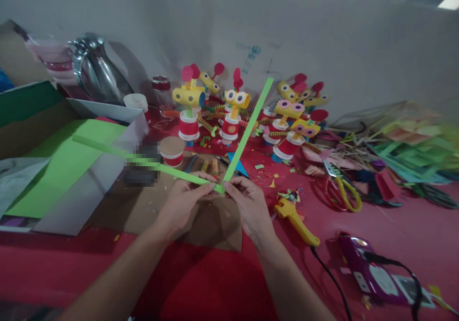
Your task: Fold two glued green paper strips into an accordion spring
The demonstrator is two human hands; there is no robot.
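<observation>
My left hand (pixel 184 201) and my right hand (pixel 247 204) meet over a brown cardboard piece (pixel 211 225) on the red table. Both pinch the joined ends of two green paper strips at their corner. One green strip (pixel 136 157) runs left from my left fingers. The other green strip (pixel 249 127) rises up and to the right from my right fingers. The strips form a V shape.
Several paper-cup figures (pixel 229 115) with yellow heads stand at the back. A yellow glue gun (pixel 296 220), scissors (pixel 340 189) and a purple device (pixel 369 268) lie to the right. An open box with green paper (pixel 68 163) and a metal jug (pixel 95 70) sit left. Paper scraps (pixel 405 149) pile at far right.
</observation>
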